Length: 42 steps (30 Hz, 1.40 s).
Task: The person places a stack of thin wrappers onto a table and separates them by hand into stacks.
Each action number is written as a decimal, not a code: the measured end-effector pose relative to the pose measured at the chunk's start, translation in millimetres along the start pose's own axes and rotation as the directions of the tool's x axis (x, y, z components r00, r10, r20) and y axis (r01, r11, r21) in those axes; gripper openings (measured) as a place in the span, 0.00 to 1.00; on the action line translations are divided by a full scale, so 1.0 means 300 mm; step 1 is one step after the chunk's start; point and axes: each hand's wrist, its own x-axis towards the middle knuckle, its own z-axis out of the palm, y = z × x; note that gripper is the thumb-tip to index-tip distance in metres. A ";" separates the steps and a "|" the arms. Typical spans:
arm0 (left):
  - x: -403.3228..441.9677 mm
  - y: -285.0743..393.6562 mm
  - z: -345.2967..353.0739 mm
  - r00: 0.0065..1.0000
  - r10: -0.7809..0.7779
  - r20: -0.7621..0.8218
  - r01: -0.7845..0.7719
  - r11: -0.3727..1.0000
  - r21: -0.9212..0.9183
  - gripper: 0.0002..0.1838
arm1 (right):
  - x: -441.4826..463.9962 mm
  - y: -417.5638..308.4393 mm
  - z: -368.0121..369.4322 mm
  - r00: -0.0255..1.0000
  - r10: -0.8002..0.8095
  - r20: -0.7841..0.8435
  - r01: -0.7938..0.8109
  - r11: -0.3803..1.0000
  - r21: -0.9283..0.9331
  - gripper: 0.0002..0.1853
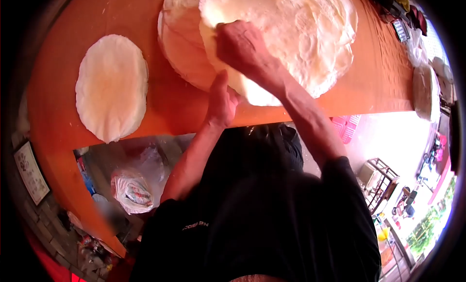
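Several wide, thin sheets of pale dough (301, 44) lie stacked and wrinkled on the orange table. The stack's left edge shows a thinner, flatter layer (182, 51) beneath. My right hand (242, 47) is curled closed on the left edge of the top sheet, knuckles up; its fingertips are hidden. Just below it, at the near edge of that sheet, my left hand (223, 105) has its thumb stretched up, apart from the dough. The other fingers of that hand are partly hidden beside the dough's edge. A separate oval dough sheet (112, 88) rests flat to the left.
The orange table (378, 83) has its near edge close to my body. A wrapped white bundle (426, 93) sits at its right end. Under the table lies a plastic bag (132, 192). A metal frame stand (381, 182) and a pink basket (345, 128) are on the right.
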 end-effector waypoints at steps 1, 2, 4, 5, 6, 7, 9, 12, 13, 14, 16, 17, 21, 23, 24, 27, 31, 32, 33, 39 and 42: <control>-0.005 0.002 0.000 0.999 0.027 0.023 -0.027 1.000 -0.007 0.27 | -0.036 0.002 -0.004 0.990 -0.120 -0.077 0.129 0.984 0.126 0.19; -0.020 0.017 0.008 0.998 0.055 0.039 -0.055 0.998 -0.017 0.28 | -0.097 -0.003 -0.019 0.959 -0.230 -0.164 0.265 0.933 0.242 0.28; -0.015 0.031 -0.017 0.999 -0.047 -0.021 0.047 0.999 -0.007 0.28 | -0.220 0.001 -0.084 0.979 -0.174 -0.106 0.196 0.943 0.269 0.42; -0.029 0.045 -0.008 0.994 0.014 0.110 -0.007 0.998 -0.060 0.26 | -0.293 0.036 -0.081 0.971 -0.209 -0.118 0.225 0.964 0.145 0.43; -0.024 0.045 0.008 0.999 -0.032 -0.023 0.031 0.999 -0.036 0.24 | -0.367 0.070 -0.076 0.962 -0.244 -0.122 0.249 0.968 0.020 0.44; -0.014 0.033 -0.009 0.999 -0.044 0.019 0.046 0.991 -0.122 0.24 | -0.423 0.076 -0.100 0.985 -0.172 0.030 0.173 0.985 -0.018 0.44; 0.008 0.030 -0.043 0.992 -0.025 0.122 0.059 0.958 -0.281 0.24 | -0.492 0.127 -0.086 0.989 -0.151 0.008 0.151 0.981 -0.120 0.40; 0.002 0.080 -0.007 0.986 -0.003 0.166 0.044 0.968 -0.246 0.25 | -0.500 0.216 0.001 0.983 -0.038 -0.182 0.011 0.989 -0.145 0.32; 0.002 0.099 0.026 0.981 0.005 0.195 0.042 0.971 -0.237 0.28 | -0.481 0.213 0.004 0.967 -0.065 -0.244 0.023 0.985 -0.170 0.26; 0.004 0.117 0.050 0.981 0.015 0.194 0.031 0.972 -0.235 0.28 | -0.452 0.214 -0.010 0.966 -0.074 -0.249 0.032 0.985 -0.168 0.26; 0.006 0.148 0.077 0.985 0.077 0.152 -0.031 0.958 -0.285 0.29 | -0.389 0.221 -0.032 0.975 -0.104 -0.198 0.091 0.993 -0.076 0.19; 0.025 0.155 0.035 0.979 0.053 0.196 -0.012 0.979 -0.204 0.30 | -0.335 0.260 -0.062 0.978 -0.125 -0.166 0.089 0.974 -0.207 0.09; 0.048 0.171 -0.026 0.986 0.116 -0.120 -0.102 0.988 0.114 0.19 | -0.093 0.207 -0.489 0.990 -0.102 0.093 0.126 0.384 -0.915 0.10; 0.048 0.181 -0.061 0.970 0.176 -0.166 -0.150 0.977 0.154 0.17 | -0.054 0.142 -0.616 0.963 -0.263 -0.059 0.032 0.328 -0.944 0.12; 0.049 0.186 -0.072 0.953 0.224 -0.204 -0.184 0.963 0.196 0.16 | -0.072 0.080 -0.651 0.907 -0.371 -0.199 -0.029 0.417 -0.909 0.11; 0.079 0.199 -0.075 0.959 0.190 -0.209 -0.169 0.979 0.117 0.15 | -0.076 0.041 -0.623 0.711 -0.483 -0.512 0.198 0.835 -0.513 0.10; 0.120 0.188 -0.069 0.979 0.132 -0.158 -0.132 0.991 0.014 0.09 | 0.020 0.206 -0.265 0.985 -0.099 0.142 0.165 0.785 -0.597 0.07; 0.136 0.190 -0.068 0.988 0.092 -0.121 -0.096 0.995 -0.034 0.07 | 0.041 0.315 -0.194 0.960 -0.234 0.151 0.277 0.854 -0.440 0.05; 0.135 0.198 -0.045 0.987 0.090 -0.136 -0.093 0.995 -0.017 0.05 | 0.057 0.310 -0.207 0.970 -0.181 0.165 0.240 0.839 -0.489 0.06; 0.178 0.177 0.033 0.909 0.332 -0.253 -0.230 0.904 0.360 0.10 | 0.260 0.311 -0.530 0.920 -0.356 0.160 0.338 0.518 -0.786 0.08; 0.211 0.161 0.030 0.916 0.307 -0.259 -0.279 0.950 0.140 0.11 | 0.157 0.075 -0.516 0.962 -0.043 -0.269 0.160 0.890 0.427 0.11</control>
